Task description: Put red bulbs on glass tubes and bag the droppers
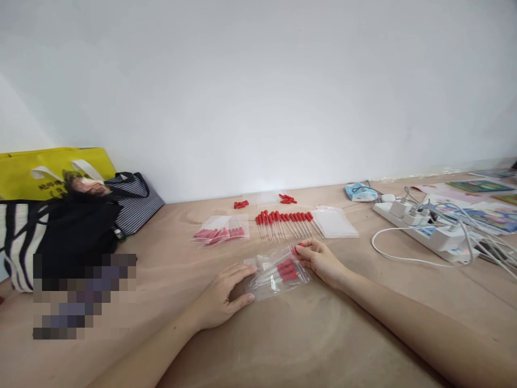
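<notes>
A clear zip bag [262,281] lies on the table with several red-bulbed droppers [287,269] inside, their bulbs toward the right. My left hand [220,296] rests at the bag's left edge, thumb and fingers spread apart and touching the plastic. At the bag's upper right corner, my right hand [321,262] is closed in a pinch on a dropper [299,246] by its red bulb; its stem is hard to make out against the bag. Just beyond stands a row of loose droppers [285,218], bulbs away from me.
Filled bags [220,233] overlap left of the row; flat clear bags [336,222] lie right. Small red bulb piles [241,205] sit near the wall. A power strip [428,231] with cables and a blue mask [361,192] are right, cloth bags [76,226] left.
</notes>
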Action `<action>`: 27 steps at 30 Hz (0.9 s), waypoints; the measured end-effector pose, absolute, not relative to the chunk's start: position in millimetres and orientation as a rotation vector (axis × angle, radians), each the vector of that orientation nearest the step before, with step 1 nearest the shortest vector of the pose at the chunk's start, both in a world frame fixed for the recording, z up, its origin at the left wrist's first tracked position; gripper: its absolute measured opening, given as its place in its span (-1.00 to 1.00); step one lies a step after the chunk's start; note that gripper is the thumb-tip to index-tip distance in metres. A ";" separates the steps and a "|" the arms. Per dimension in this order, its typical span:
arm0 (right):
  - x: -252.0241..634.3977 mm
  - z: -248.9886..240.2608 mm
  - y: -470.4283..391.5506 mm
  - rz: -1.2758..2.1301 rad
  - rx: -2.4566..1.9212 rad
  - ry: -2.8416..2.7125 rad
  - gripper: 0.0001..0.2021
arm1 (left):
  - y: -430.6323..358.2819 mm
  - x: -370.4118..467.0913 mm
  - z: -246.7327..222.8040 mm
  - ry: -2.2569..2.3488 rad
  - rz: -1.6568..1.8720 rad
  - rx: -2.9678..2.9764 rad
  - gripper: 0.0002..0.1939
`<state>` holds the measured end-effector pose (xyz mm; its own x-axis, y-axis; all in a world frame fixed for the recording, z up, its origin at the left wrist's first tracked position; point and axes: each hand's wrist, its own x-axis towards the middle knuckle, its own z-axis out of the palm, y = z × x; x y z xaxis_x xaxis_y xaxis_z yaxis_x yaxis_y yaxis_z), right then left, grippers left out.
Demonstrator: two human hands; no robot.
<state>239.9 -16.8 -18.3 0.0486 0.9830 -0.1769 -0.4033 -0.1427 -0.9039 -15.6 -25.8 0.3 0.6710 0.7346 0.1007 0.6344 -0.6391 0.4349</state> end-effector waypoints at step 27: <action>275.2 -13.6 49.4 0.432 -1.656 -1.587 -0.92 | -25.8 -12.7 5.9 0.982 0.423 2.531 -0.60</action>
